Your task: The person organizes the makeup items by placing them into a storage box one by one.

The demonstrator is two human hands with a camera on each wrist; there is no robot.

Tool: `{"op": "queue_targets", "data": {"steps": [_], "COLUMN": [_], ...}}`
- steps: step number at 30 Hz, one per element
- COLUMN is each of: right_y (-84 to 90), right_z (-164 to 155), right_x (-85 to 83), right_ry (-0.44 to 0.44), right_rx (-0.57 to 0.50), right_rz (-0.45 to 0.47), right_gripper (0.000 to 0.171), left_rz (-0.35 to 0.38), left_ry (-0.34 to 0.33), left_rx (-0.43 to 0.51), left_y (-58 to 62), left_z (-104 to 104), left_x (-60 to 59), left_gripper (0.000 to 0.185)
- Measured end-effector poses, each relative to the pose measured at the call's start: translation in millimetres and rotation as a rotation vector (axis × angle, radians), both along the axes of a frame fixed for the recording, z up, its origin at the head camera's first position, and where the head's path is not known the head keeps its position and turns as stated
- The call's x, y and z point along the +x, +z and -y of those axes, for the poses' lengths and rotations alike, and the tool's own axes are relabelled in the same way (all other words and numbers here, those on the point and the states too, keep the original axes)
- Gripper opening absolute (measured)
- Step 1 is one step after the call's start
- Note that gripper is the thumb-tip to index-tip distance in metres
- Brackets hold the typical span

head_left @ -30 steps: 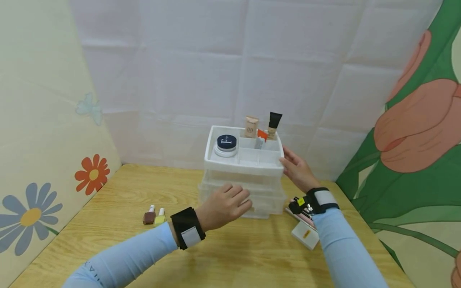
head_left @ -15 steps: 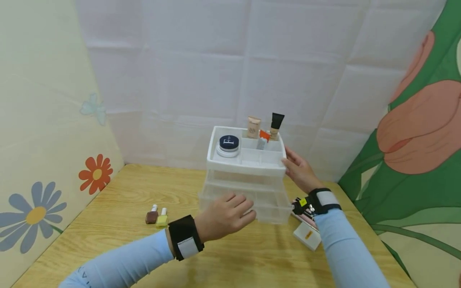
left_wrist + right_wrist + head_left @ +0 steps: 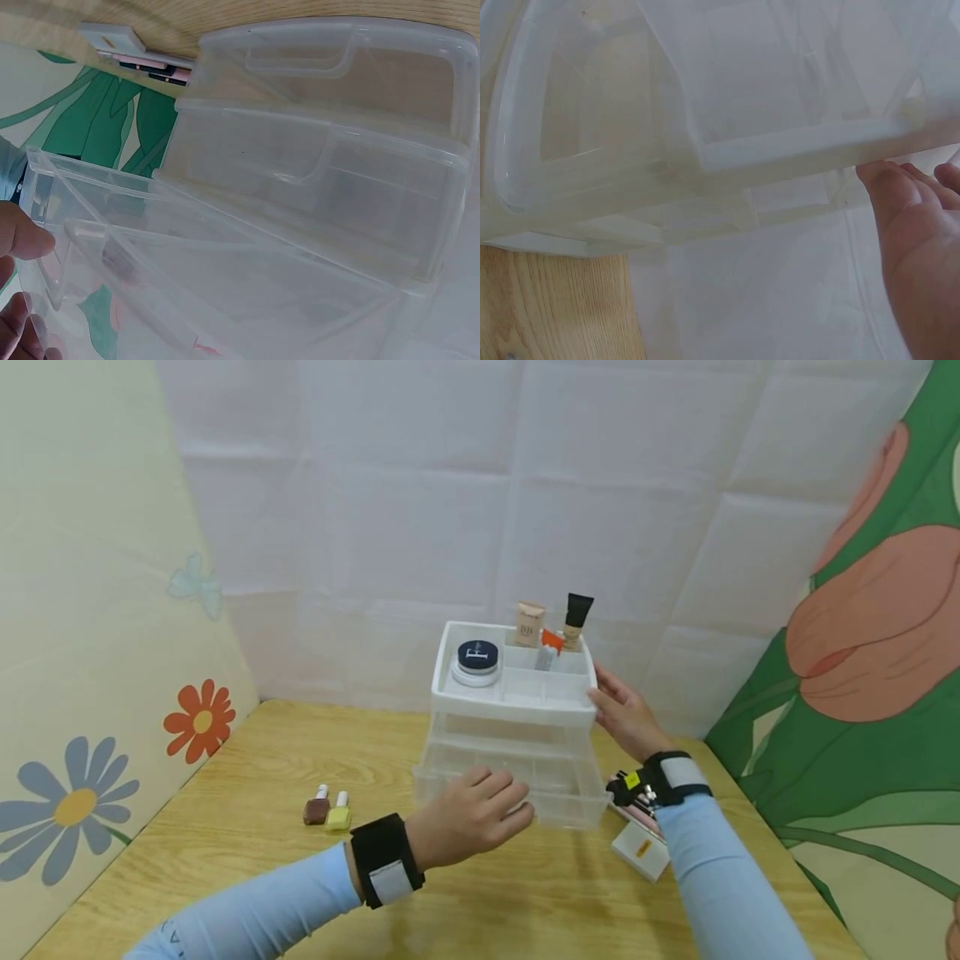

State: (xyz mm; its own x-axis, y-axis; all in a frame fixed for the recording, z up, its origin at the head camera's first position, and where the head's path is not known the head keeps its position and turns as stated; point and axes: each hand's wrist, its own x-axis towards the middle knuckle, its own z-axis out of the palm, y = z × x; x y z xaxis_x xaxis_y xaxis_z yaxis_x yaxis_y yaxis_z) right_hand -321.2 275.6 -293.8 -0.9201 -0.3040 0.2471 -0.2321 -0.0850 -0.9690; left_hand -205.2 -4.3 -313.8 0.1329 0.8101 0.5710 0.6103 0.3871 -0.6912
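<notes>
A clear plastic drawer organizer (image 3: 510,735) stands on the wooden table (image 3: 247,752). Its white top tray (image 3: 517,703) holds a dark-lidded jar (image 3: 476,660), a beige tube (image 3: 528,622) and a black-capped tube (image 3: 575,617). My left hand (image 3: 504,800) grips the front of the bottom drawer (image 3: 573,806), which stands pulled out a little. My right hand (image 3: 617,708) rests with straight fingers against the tray's right side. In the right wrist view my thumb (image 3: 900,217) touches the tray's edge (image 3: 802,142). The left wrist view shows the clear drawers (image 3: 322,172) from close up.
Two nail polish bottles, brown (image 3: 317,807) and yellow (image 3: 339,812), stand left of the organizer. A small white box (image 3: 637,850) and a pink item (image 3: 636,814) lie to its right under my right forearm. Cloth walls close in behind and on both sides.
The bottom drawer has slid forward out of the organizer with my left hand on it. My right hand has stayed against the tray's side.
</notes>
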Motion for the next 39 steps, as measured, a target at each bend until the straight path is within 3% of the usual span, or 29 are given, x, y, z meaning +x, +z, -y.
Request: {"op": "queue_targets", "data": {"steps": [6, 10, 13, 16, 21, 28, 34, 39], "right_y": [-0.2, -0.4, -0.3, 0.1, 0.4, 0.4, 1.3, -0.5], "right_z": [0, 0, 1, 0, -1, 1, 0, 0], "right_x": [-0.1, -0.1, -0.2, -0.3, 0.3, 0.1, -0.5, -1.7], "right_ry": [-0.009, -0.027, -0.023, -0.02, -0.027, -0.019, 0.007, 0.001], "right_rx": [0.01, 0.037, 0.047, 0.038, 0.016, 0.023, 0.015, 0.015], "right_rz": [-0.005, 0.006, 0.008, 0.002, 0.006, 0.021, -0.002, -0.008], "right_gripper": [0.057, 0.058, 0.058, 0.059, 0.059, 0.06, 0.058, 0.058], "left_rz": [0.052, 0.138, 0.237, 0.32, 0.404, 0.549, 0.636, 0.713], "left_ry": [0.004, 0.009, 0.006, 0.003, 0.013, 0.009, 0.095, 0.219], "left_rx": [0.002, 0.03, 0.06, 0.085, 0.122, 0.129, 0.113, 0.082], "left_y": [-6.3, -6.2, 1.4, 12.7, 30.5, 41.6, 46.9, 40.8], "left_z": [2, 6, 12, 19, 34, 67, 100, 124], "left_x": [-4.3, -2.3, 4.1, 8.4, 8.0, 5.4, -3.4, -13.6], "left_gripper": [0.027, 0.025, 0.019, 0.025, 0.038, 0.043, 0.048, 0.046]}}
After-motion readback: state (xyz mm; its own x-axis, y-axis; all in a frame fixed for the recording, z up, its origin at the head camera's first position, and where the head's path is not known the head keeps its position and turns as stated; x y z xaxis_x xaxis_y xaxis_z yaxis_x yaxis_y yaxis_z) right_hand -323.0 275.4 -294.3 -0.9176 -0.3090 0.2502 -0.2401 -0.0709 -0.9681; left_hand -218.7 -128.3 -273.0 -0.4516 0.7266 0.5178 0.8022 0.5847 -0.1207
